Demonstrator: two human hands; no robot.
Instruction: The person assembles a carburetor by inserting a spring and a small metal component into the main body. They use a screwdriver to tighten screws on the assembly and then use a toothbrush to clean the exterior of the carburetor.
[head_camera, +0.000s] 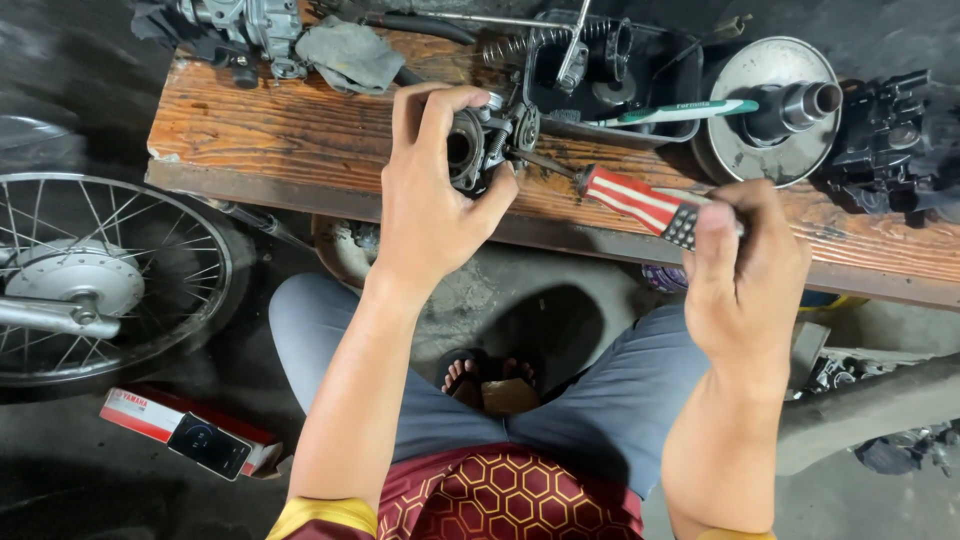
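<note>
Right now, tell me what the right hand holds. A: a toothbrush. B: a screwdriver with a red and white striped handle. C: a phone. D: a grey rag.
B: the right hand grips the striped screwdriver, its tip at the small engine part held in the left hand.

You have bare plank (270, 120) toward the bench's left end; a black tray (640, 60) and pulley (775, 110) crowd its right end.
</note>
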